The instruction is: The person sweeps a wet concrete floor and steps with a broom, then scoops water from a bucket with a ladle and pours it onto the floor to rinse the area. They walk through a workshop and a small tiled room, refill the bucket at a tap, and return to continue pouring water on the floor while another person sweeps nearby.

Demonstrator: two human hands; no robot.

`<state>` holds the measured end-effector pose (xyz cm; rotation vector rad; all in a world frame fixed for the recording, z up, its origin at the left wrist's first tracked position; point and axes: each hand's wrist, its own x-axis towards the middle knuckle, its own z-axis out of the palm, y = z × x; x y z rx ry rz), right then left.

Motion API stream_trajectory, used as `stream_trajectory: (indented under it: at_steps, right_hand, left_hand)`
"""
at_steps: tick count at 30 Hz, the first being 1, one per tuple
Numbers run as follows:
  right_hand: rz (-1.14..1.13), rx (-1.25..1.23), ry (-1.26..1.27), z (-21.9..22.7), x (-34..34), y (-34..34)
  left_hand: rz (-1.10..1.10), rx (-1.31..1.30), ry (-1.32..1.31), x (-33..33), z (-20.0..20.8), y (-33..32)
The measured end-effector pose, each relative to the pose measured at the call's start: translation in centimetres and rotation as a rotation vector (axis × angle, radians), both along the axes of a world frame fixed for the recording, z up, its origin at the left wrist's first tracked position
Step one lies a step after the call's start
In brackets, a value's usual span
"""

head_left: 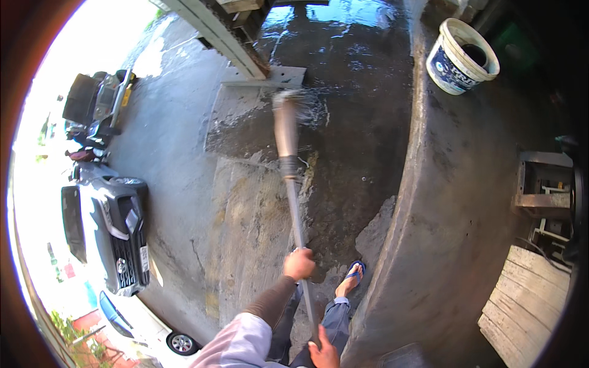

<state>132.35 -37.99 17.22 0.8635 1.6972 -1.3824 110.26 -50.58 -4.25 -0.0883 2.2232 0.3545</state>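
A long-handled broom (286,132) reaches forward from me over wet concrete. My left hand (299,264) is wrapped round the middle of its pale handle. Lower down, close to my body, my right hand (324,353) grips the handle near its end. The broom's bristle end is smeared by motion and touches the dark wet floor (362,122), where thin streaks of water spray about it. Its binding shows as a dark band above the handle. My foot in a blue flip-flop (353,272) stands on the wet concrete to the right of the handle.
A metal post on a concrete base (285,76) rises just beyond the bristles. Along the right runs a raised concrete ledge (402,208), with a white bucket (450,76) on it. Wooden planks (531,288) lie at right. Parked vehicles, including a grey one (113,227), stand at left.
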Motion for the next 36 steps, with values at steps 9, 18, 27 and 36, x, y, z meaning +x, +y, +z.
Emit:
stream_trajectory:
  at_steps: [9, 18, 27, 36]
  right_hand:
    - [-0.04, -0.007, 0.288, -4.0, -3.0, -5.7]
    - [-0.329, 0.147, -0.358, 16.1, 10.4, -2.2]
    - [-0.134, 0.098, -0.316, 23.7, 7.6, -0.4]
    - [0.665, 1.249, -0.018, 47.1, -9.0, 16.7]
  left_hand:
    - [0.2, -0.042, 0.186, -4.9, -2.2, -11.4]
    - [-0.136, 0.577, -0.274, 15.0, 8.7, 12.1]
    - [-0.039, 0.386, -0.3, 10.1, 16.1, 0.3]
    - [-0.348, 1.157, -0.43, -6.4, 32.5, 19.3]
